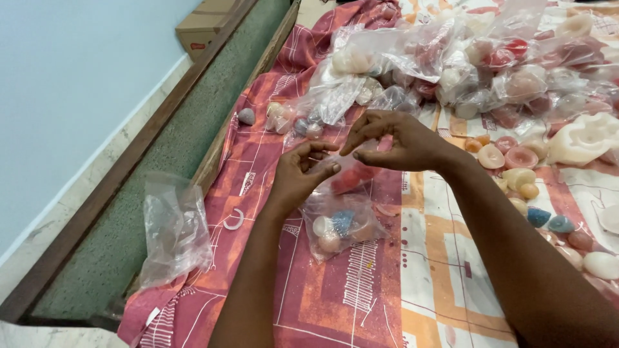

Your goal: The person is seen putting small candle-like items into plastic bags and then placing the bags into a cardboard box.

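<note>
Patterned pink-and-orange bedsheet (387, 283), strewn with bagged and loose coloured shell-shaped pieces.

Left hand (298, 175) and right hand (394, 142) each pinch the mouth of a small clear plastic bag (338, 222) hanging just below the fingertips. Film judged light, limp, slippery; grip at its gathered neck. Contents: white, blue, pink and red pieces.

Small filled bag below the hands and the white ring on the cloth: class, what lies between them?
Head view: only the person's left forearm crosses above patterned cloth between bag and ring.
</note>
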